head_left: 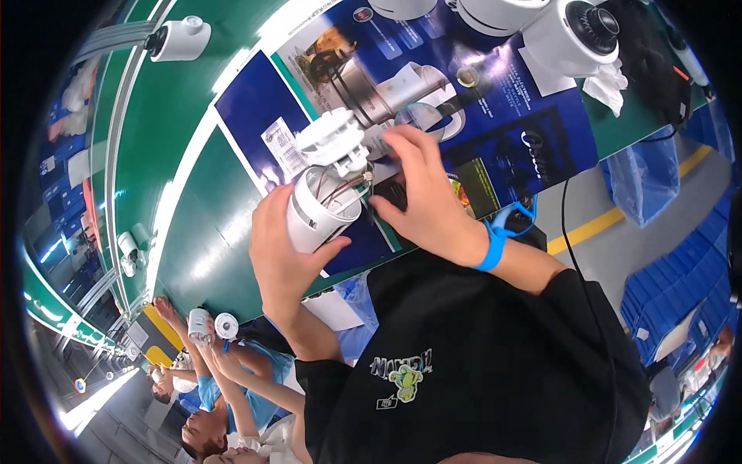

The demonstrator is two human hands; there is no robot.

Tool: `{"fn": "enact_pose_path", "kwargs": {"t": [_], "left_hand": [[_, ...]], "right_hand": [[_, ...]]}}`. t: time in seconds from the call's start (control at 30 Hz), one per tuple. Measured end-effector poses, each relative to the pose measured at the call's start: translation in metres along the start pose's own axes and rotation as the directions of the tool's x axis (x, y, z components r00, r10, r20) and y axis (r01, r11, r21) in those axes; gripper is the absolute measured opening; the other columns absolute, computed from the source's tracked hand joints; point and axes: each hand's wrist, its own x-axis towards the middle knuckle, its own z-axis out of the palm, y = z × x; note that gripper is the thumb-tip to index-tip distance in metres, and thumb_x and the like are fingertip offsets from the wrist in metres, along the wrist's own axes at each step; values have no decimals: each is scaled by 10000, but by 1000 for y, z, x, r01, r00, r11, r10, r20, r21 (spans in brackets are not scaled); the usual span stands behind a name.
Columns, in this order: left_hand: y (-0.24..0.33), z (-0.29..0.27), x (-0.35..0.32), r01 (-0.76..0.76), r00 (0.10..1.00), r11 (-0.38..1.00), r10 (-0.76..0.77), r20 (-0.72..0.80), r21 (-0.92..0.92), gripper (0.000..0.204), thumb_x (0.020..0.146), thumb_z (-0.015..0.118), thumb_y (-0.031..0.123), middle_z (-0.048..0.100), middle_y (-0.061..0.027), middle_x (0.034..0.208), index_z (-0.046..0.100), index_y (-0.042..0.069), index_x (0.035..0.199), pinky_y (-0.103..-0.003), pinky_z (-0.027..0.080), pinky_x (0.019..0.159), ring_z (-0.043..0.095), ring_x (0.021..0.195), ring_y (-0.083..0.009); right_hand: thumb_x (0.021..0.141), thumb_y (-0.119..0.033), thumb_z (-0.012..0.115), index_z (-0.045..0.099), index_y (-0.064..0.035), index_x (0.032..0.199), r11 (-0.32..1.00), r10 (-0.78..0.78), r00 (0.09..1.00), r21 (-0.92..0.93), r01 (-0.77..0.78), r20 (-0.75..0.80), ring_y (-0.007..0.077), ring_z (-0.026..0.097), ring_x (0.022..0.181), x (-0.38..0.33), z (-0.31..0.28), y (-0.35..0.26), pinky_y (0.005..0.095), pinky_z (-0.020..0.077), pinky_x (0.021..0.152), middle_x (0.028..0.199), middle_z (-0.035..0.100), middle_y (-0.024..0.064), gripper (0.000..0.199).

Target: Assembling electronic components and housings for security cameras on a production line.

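Observation:
My left hand (280,251) is wrapped around a white cylindrical housing (308,226), its open end facing up and away from me. Thin dark and reddish wires (328,193) run from inside the housing. They lead toward a white moulded plastic part (334,138) with ridges, just beyond the rim. Beside the wires is my right hand (433,205), its thumb and fingers apart and curved, with nothing plainly gripped. The right thumb tip is close to a dark lead, and whether they touch is unclear. A blue band (492,246) circles my right wrist.
Under the work lies a blue printed cardboard sheet (564,127) on the green bench (205,224). A round transparent disc (420,116) rests beyond my right fingers. White housings, one with a black ribbed end (591,29), stand at the far right. Co-workers (232,371) sit at lower left.

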Motion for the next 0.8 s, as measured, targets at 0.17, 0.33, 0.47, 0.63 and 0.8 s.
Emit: {"fn": "enact_pose_path", "kwargs": {"t": [0.17,0.33,0.47,0.63,0.8], "left_hand": [[-8,-5,3,44,991,995,-33,133,-87,936,469,915,306,590,-172,1206,519,33,1272,-412,470,920,575,1101,-358],[-20,1,11,170,944,930,-58,326,-327,913,528,900,286,611,-177,1199,501,19,1305,-378,464,928,612,1072,-321],[-27,-4,13,244,905,864,-41,422,-440,866,567,880,260,643,-161,1129,492,9,1300,-344,481,882,637,1033,-262],[-27,-7,18,267,878,842,-12,478,-469,837,574,874,263,650,-151,1081,507,5,1281,-341,490,857,646,983,-260],[-29,-9,27,120,891,899,89,445,-421,786,604,853,282,601,-142,1095,527,-11,1257,-336,464,866,606,982,-273]], "right_hand": [[604,-217,855,509,-41,1173,959,6,991,-281,33,137,322,518,935,-27,0,-3,398,410,778,1018,553,118,689],[597,-217,819,517,-59,1185,865,-82,991,-487,123,105,248,508,881,-25,14,0,365,326,707,990,560,63,679],[613,-194,800,499,-52,1239,875,-39,994,-476,85,106,244,506,942,-27,15,-7,378,328,755,1062,560,63,708],[602,-157,779,487,-55,1275,875,-47,994,-476,86,94,236,501,1010,-31,20,-8,386,331,805,1131,551,53,741],[590,-61,707,512,-83,1266,856,-64,993,-505,108,102,226,513,972,-24,13,-6,377,338,793,1098,564,38,704]]}}
